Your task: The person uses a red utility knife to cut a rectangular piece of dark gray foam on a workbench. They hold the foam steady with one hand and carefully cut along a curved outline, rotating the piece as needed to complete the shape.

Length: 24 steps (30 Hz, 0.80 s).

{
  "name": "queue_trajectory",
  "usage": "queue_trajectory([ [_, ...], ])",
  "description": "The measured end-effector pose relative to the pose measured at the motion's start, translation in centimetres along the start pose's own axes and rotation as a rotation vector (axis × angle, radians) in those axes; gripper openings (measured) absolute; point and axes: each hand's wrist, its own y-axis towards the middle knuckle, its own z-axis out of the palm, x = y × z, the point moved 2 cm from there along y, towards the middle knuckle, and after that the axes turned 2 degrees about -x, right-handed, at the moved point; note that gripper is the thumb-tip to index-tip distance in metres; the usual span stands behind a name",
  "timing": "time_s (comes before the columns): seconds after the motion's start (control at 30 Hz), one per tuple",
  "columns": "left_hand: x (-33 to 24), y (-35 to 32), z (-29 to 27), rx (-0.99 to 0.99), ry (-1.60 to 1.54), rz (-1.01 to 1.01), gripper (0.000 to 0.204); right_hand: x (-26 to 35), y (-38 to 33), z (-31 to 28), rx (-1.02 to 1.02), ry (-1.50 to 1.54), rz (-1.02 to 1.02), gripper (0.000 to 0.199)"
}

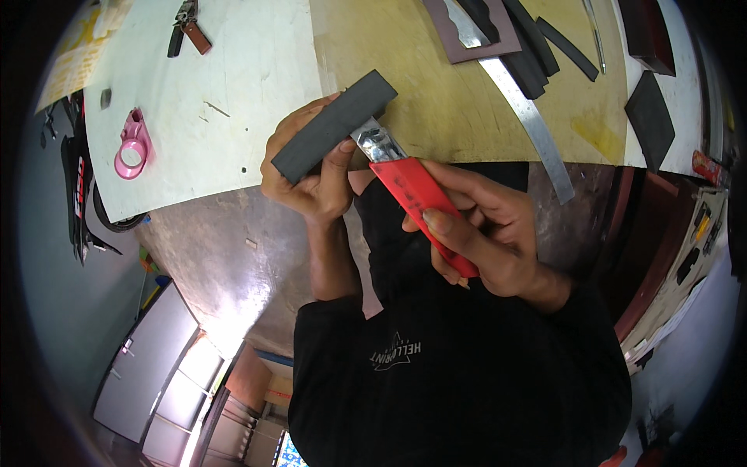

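Gripping foam strip (333, 126) left; knife (412, 194) right, seemingly touching.

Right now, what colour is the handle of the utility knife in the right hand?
Red, seen in the head view: the utility knife has a red handle and a silver blade end.

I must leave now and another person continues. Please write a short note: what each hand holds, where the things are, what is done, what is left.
Left hand: holds a dark foam strip above the table edge.
Right hand: grips a red cutter, its blade against the strip's lower edge by the left thumb.
On the table: more dark foam pieces, a metal ruler, a pink tool.
Done: cannot tell if any cut is made; the strip looks whole.
Left: probably the cut itself; keep the thumb clear of the blade.
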Motion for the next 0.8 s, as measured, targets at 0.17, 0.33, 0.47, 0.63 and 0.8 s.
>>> queue_trajectory([
  [0.17, 0.0, -0.3, -0.6, 0.028, 0.023, -0.028, 0.041, 0.0, -0.1, 0.0, 0.005, 0.014, 0.005, 0.048],
  [0.33, -0.3, -0.2, -0.6, -0.008, 0.001, -0.031, 0.032, 0.1, 0.2, 0.2, -0.013, 0.011, -0.004, 0.048],
  [0.47, 0.2, -0.1, -0.5, -0.019, -0.006, -0.021, 0.033, -0.1, 0.6, 0.1, -0.008, 0.008, -0.032, 0.048],
  [0.63, 0.2, -0.2, -0.3, -0.045, 0.033, -0.034, 0.035, 0.0, 0.9, 0.1, -0.025, 0.015, 0.004, 0.047],
  [0.8, 0.4, -1.0, -0.2, -0.029, 0.061, 0.007, 0.038, -0.5, 0.0, 0.6, -0.028, 0.012, -0.050, 0.048],
])
